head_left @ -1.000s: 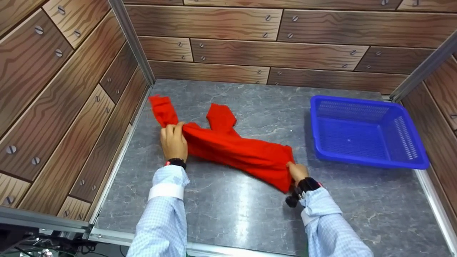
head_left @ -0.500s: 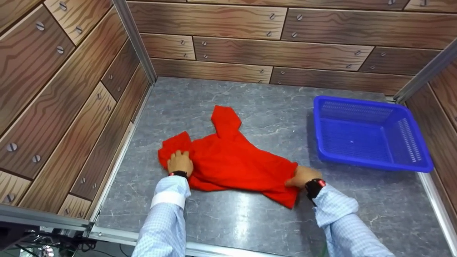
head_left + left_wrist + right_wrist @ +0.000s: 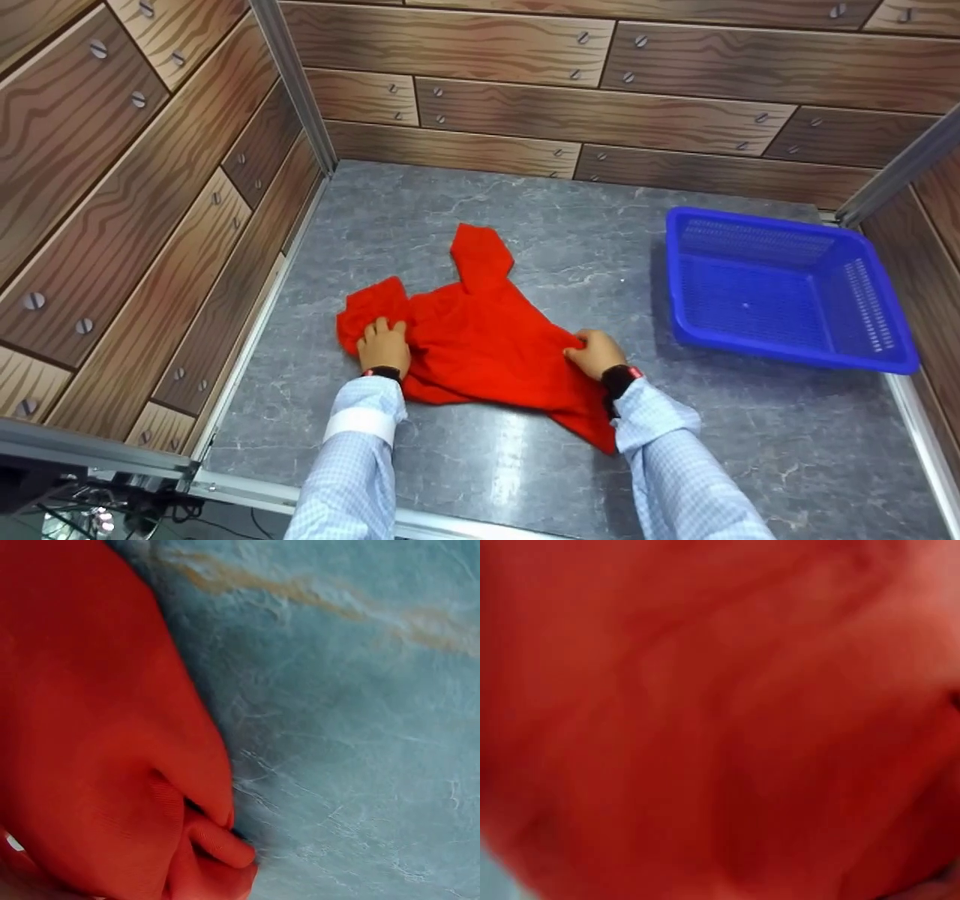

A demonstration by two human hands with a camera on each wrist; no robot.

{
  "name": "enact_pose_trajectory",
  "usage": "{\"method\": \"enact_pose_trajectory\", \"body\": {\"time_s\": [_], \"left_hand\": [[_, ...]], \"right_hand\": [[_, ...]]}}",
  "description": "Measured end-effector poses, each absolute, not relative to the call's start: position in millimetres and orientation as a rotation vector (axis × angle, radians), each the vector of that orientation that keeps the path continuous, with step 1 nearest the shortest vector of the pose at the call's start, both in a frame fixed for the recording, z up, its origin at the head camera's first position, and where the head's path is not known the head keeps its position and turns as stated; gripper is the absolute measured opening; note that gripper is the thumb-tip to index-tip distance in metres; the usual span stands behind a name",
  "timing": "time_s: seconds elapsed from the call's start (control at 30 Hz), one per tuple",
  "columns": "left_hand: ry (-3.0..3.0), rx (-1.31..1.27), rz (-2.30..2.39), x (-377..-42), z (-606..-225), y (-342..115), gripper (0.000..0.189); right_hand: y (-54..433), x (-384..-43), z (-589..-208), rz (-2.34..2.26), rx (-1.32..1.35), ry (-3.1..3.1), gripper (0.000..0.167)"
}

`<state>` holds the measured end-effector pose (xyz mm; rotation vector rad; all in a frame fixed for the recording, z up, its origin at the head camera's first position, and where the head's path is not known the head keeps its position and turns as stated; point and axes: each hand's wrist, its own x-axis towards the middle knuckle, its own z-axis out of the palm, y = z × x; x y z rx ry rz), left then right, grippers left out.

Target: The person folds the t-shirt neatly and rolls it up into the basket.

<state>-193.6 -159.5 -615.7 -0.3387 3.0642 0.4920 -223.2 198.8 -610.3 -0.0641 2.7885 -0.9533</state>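
A red garment (image 3: 487, 345) lies spread and partly rumpled on the grey floor panel, one narrow sleeve-like strip (image 3: 480, 259) pointing away at the back. On its bunched left part, my left hand (image 3: 384, 346) rests with fingers laid over the cloth. My right hand (image 3: 596, 354) pinches the garment's right edge between thumb and fingers, while a corner hangs toward the front beneath the wrist. The left wrist view shows folds of red cloth (image 3: 112, 727) beside the grey surface. Blurred red cloth (image 3: 705, 727) fills nearly all of the right wrist view.
A blue plastic basket (image 3: 679, 285) with perforated sides stands to the right. Wood-patterned walls (image 3: 480, 112) enclose the back and sides, with metal frame rails (image 3: 247, 491) along the front and side edges. Cables (image 3: 97, 517) lie outside at the lower left.
The garment's left end came down from the back and now lies bunched under my left hand. My right hand shifted from the right end's lower edge to a spot further up and left.
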Motion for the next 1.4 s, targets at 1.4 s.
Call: {"method": "enact_pose_trajectory", "body": {"time_s": [1.4], "left_hand": [[3.237, -0.298, 0.522, -183, -632, -152, 0.025]], "right_hand": [[134, -234, -580, -1.525, 0.395, 2.563, 0.036]]}}
